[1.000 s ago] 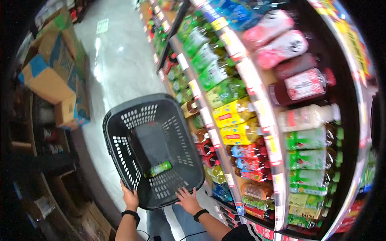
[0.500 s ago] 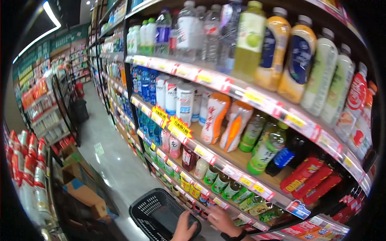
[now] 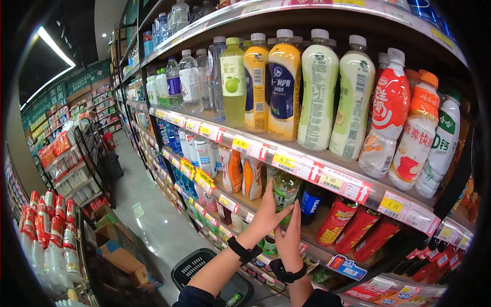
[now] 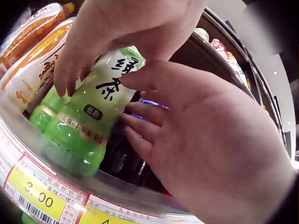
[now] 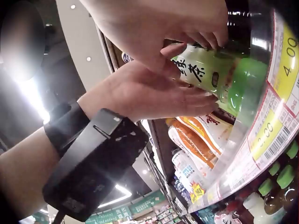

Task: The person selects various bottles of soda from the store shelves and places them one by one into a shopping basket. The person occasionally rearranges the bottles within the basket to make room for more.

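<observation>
A green tea bottle [image 4: 86, 109] with a green label and dark characters stands at the front of a middle shelf, slightly tilted in the left wrist view. My left hand [image 3: 270, 211] holds it from the left, its fingers along the bottle's side. From the right my right hand [image 3: 290, 236] grips it too, thumb against the label and fingers reaching behind. The hands cover the bottle's neck and cap in the left wrist view. Orange-and-white bottles [image 5: 194, 140] are left of it, and a dark bottle with a blue label [image 3: 310, 203] is on the right.
A black shopping basket [image 3: 192, 263] is below, with a green item [image 3: 235, 299] inside. Price-tag rails [image 3: 286, 161] edge the shelves. Above stand several tall drink bottles [image 3: 317, 97]. Cardboard boxes [image 3: 123, 261] line the aisle's left side, and grey floor [image 3: 156, 233] runs ahead.
My hands have left the basket's rim and risen to the shelf, where they now hold the green tea bottle. The head view has tilted up from the basket to the shelves.
</observation>
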Tool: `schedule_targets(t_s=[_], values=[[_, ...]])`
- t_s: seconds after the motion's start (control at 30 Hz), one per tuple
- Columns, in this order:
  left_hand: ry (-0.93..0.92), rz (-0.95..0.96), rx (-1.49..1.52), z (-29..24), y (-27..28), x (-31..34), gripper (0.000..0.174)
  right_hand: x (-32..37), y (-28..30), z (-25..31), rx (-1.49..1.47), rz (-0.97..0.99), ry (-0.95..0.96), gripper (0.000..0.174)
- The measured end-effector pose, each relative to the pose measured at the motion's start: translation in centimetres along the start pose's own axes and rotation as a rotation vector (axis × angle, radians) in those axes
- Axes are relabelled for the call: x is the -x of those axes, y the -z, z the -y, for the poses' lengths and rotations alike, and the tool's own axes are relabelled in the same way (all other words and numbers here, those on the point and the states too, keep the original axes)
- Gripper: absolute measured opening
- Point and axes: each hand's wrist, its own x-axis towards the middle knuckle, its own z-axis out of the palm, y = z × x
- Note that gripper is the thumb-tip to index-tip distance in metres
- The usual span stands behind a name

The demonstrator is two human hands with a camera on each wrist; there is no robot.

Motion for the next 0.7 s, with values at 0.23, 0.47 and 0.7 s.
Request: schedule_targets(t_s=[0.23, 0.47, 0.7], values=[[0.132, -0.045, 0.172, 2.9, -1.1, -0.9, 0.082, -0.6, -1.1, -1.5, -0.09, -0.045, 0.008, 0.077], [0.109, -0.166, 0.221, 2.4, 2.6, 1.8, 0.056, -0.1, -2.0, -0.8, -0.15, 0.04, 0.097, 0.065], [0.188, -0.299, 0.416, 0.6, 8.3, 10.6, 0.059, 0.2, -3.7, 2.3, -0.15, 0.374, 0.348, 0.073]])
